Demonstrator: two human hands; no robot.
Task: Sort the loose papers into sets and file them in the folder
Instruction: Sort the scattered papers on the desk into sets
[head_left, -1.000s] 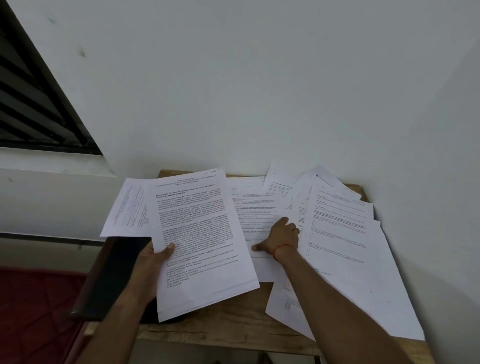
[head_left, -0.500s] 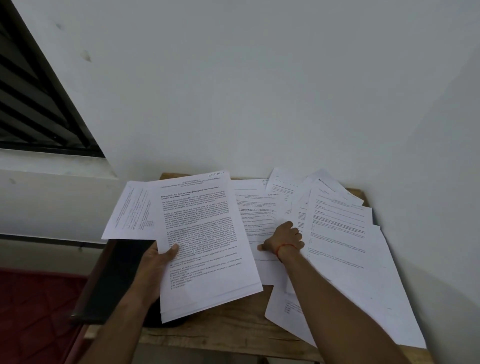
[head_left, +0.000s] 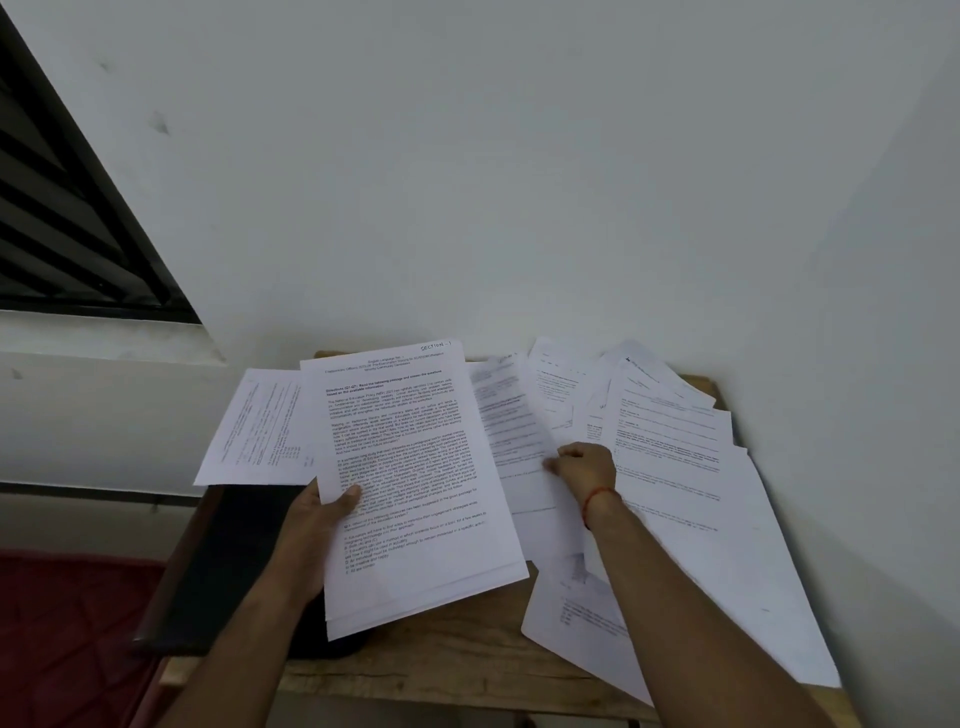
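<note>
Entry: my right hand (head_left: 582, 470), lately resting on the loose white printed sheets (head_left: 675, 467) at centre right, now pinches one sheet's edge; left hand (head_left: 311, 530) still grips the sorted white paper stack (head_left: 410, 483), centre; sorting evidently continues.

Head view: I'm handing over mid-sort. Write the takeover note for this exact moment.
Left hand grips a stack of sheets, top page marked "Section - 1", raised over the table's left side.
Right hand appears to pinch the edge of a sheet among the loose papers spread on the table.
A dark flat item, likely the folder, lies under the stack.
Done: one set started.
Left: sort the spread and file everything; nothing visibly filed.
</note>
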